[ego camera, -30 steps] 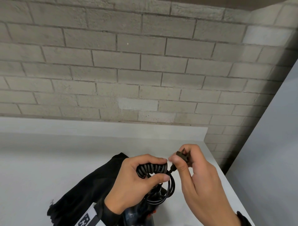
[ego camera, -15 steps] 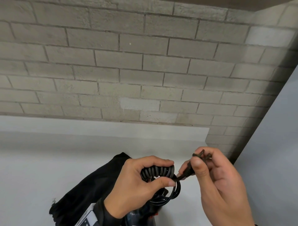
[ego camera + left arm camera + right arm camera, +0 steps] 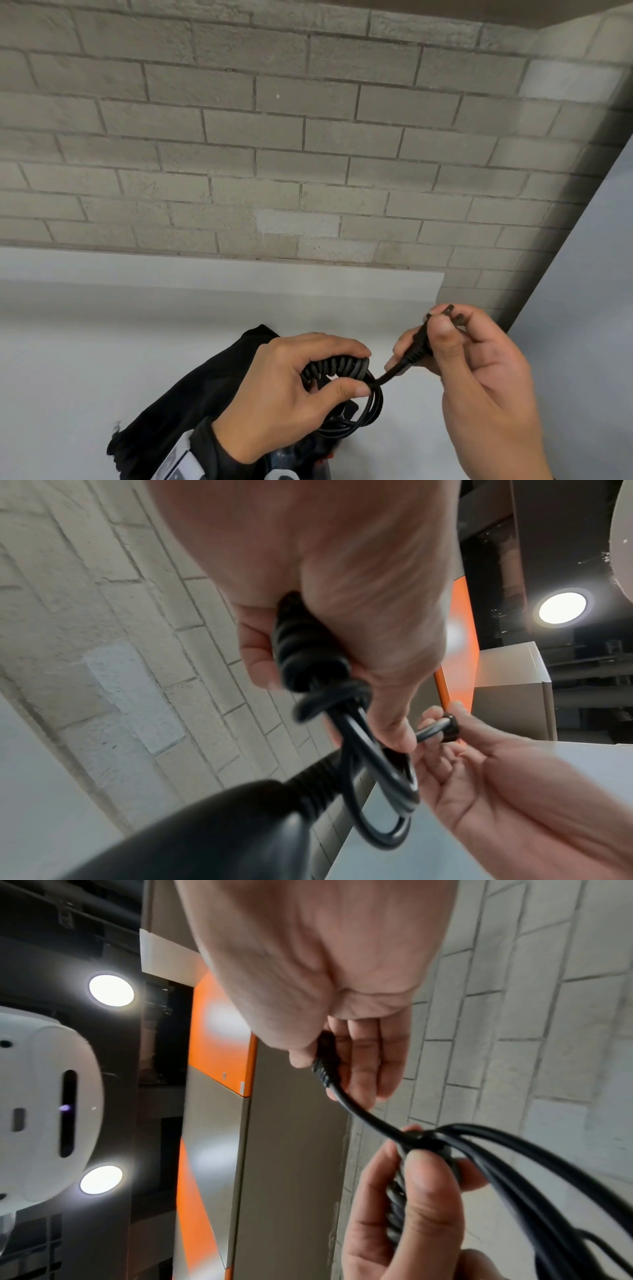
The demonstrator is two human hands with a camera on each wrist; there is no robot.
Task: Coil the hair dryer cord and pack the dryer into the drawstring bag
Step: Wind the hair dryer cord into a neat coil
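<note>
My left hand (image 3: 308, 383) grips the black coiled cord (image 3: 337, 366), wound into a tight bundle with loops hanging below (image 3: 380, 799). My right hand (image 3: 452, 346) pinches the plug (image 3: 419, 339) at the cord's free end, held up and to the right of the bundle; the same plug (image 3: 325, 1066) shows between thumb and fingers in the right wrist view. The dark hair dryer body (image 3: 219, 831) hangs under the left hand, mostly hidden in the head view. The black drawstring bag (image 3: 191, 394) lies on the white table behind my left wrist.
A white table (image 3: 85, 359) runs to a grey brick wall (image 3: 308, 137). Its right edge ends near my right hand, beside a pale panel (image 3: 589, 308). An orange and grey cabinet (image 3: 219, 1096) stands off to the side.
My right hand has pulled the plug away from the bundle, up and to the right, drawing the short end of cord taut. The left hand keeps its grip on the coil.
</note>
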